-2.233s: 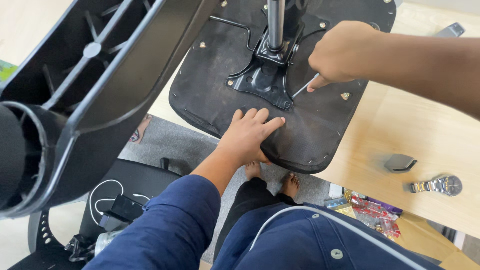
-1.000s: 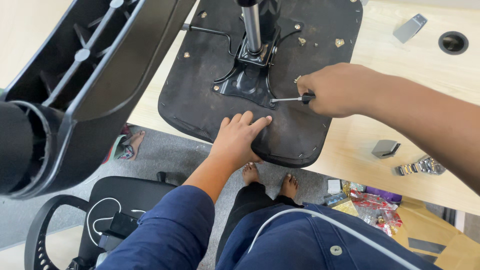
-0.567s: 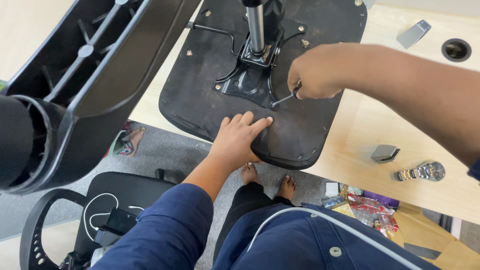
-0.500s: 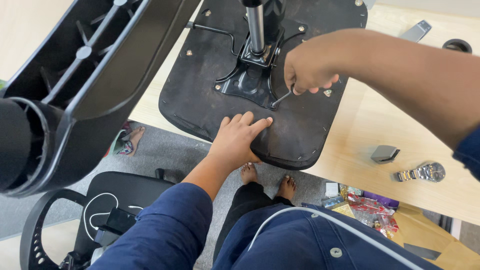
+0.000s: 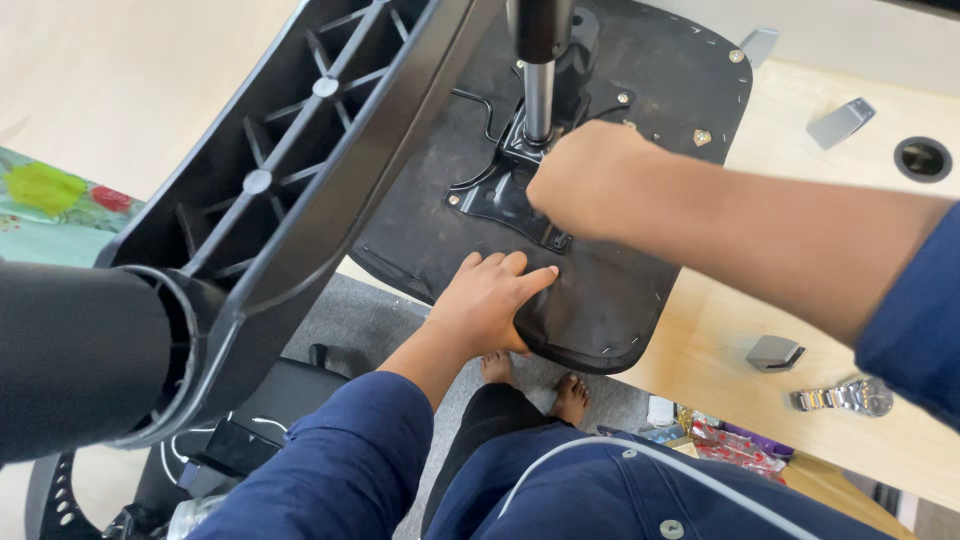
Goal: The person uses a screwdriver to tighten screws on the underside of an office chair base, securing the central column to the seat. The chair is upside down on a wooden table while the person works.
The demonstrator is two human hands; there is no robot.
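Wooden desk, upturned seat; left hand flat, right hand fisted, grip hidden

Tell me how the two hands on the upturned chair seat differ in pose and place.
The left hand lies flat, fingers spread, on the near edge of the black seat underside; the right hand is closed in a fist over the metal mounting plate. The left hand reaches up from below; the right hand comes in from the right side. What the right hand grips is hidden. Both touch the same seat, and both arms wear blue sleeves.
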